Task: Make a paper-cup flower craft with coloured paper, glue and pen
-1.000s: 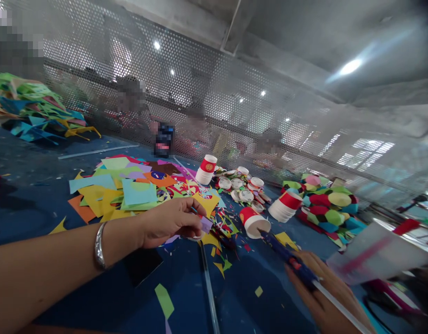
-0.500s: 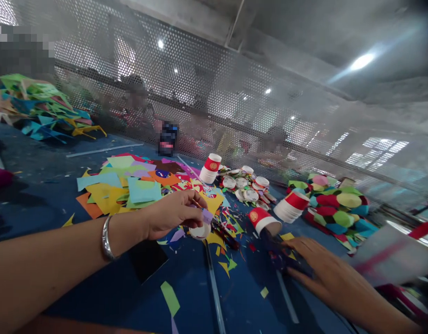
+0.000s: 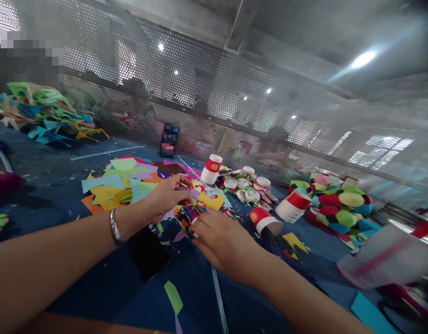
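Note:
My left hand (image 3: 170,197), with a silver bangle at its wrist, is closed over the paper scraps. Its thumb and fingers pinch a small purple paper piece (image 3: 194,194). Close by on the right, my right hand (image 3: 223,236) reaches in low, its fingers curled down at the table. A bit of white shows under those fingertips; what they grip is mostly hidden. Around both hands lie coloured paper scraps (image 3: 111,197). A red-and-white paper cup (image 3: 261,218) lies on its side beyond my right wrist, with something dark at its mouth.
Another paper cup stack (image 3: 211,169) stands behind, near a heap of white discs (image 3: 242,183). More stacked cups (image 3: 293,206) lean at the right. Colourful patchwork pieces (image 3: 339,204), a translucent bucket (image 3: 384,255), a paper heap (image 3: 47,111) and a perforated screen (image 3: 200,93) surround the blue table (image 3: 106,278).
My right hand has left the dark thing by the tipped cup and moved left, close to my left hand. My left hand has shifted slightly up and left with the purple piece.

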`<move>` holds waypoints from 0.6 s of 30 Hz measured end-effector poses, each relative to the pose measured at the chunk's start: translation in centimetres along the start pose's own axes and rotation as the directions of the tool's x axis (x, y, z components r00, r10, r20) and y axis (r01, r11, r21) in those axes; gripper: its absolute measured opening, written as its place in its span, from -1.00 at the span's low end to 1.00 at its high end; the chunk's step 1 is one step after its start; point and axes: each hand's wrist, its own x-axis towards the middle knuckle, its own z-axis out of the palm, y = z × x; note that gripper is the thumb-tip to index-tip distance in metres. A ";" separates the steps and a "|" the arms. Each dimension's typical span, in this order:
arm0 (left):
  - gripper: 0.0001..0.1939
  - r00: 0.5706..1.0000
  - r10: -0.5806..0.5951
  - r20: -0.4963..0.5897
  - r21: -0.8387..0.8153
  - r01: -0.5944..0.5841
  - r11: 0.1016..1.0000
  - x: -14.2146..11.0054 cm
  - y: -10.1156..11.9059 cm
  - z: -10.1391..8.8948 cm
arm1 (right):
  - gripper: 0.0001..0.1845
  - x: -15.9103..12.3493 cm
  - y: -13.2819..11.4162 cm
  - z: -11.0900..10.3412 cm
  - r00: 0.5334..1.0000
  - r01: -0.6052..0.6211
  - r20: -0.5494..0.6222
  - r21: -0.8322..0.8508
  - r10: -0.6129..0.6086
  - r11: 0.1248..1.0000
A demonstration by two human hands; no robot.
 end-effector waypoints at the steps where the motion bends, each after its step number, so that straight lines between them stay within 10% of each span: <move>1: -0.68 1.000 -0.005 -0.008 -0.002 0.005 1.000 0.1 0.1 -0.1 | -0.81 1.0 -0.1 0.3 0.999 0.032 -0.002 -0.036 -0.032 0.999; 18: -0.68 1.000 -0.002 -0.008 0.021 0.002 1.000 0.0 0.0 0.0 | -0.86 3.3 0.1 1.1 0.998 0.065 0.002 -0.026 -0.065 0.998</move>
